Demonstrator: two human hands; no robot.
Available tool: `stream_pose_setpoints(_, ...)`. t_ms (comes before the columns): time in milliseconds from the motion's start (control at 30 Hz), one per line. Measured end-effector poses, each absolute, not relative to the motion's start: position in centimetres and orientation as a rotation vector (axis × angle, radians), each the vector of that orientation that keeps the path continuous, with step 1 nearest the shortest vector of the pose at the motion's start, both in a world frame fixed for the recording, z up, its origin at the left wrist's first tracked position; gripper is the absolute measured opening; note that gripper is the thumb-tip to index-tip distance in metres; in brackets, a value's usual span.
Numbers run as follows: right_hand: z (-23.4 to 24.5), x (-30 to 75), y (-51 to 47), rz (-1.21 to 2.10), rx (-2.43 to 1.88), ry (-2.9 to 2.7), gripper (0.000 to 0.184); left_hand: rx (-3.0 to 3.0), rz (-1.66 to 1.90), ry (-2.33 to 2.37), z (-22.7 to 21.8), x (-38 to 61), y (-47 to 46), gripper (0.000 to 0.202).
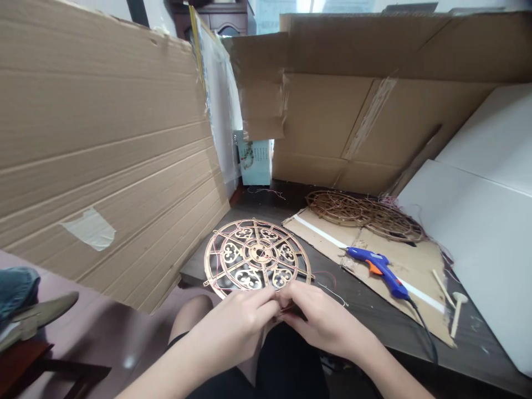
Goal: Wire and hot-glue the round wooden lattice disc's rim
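Note:
A round copper-coloured lattice panel [255,256] with quatrefoil cut-outs lies flat on the dark table [366,324], threaded with thin pink wire. My left hand [233,327] and my right hand [320,316] meet at its near rim, fingertips pinched together. The fingers hide whatever small part they grip there. A loose thin wire [332,295] trails out to the right of my right hand.
A blue glue gun [376,270] with a black cord and a wire-wrapped lattice [361,215] rest on a cardboard sheet [316,227]. Large cardboard panels [103,138] and white board [486,238] stand around the table. A seated person's leg [41,310] shows at left.

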State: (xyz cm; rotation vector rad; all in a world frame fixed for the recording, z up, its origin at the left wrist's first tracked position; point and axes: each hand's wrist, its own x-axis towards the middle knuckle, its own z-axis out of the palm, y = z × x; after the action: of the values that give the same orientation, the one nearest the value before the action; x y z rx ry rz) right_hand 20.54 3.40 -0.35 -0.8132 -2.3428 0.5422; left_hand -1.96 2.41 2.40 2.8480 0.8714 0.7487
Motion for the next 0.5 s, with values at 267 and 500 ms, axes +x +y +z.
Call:
stream_pose_setpoints(267, 1.4, 20.7, 4.4, 0.542, -0.841, -2.284, 0.029, 2.674, 1.047, 0.866, 0.4, -2.5, 2.9, 0.026)
stream_pose_setpoints(500, 1.4, 21.5, 4.3, 0.501, -0.847, -2.293, 0.025, 2.517, 1.213, 0.866, -0.7, -1.4, 2.1, 0.024)
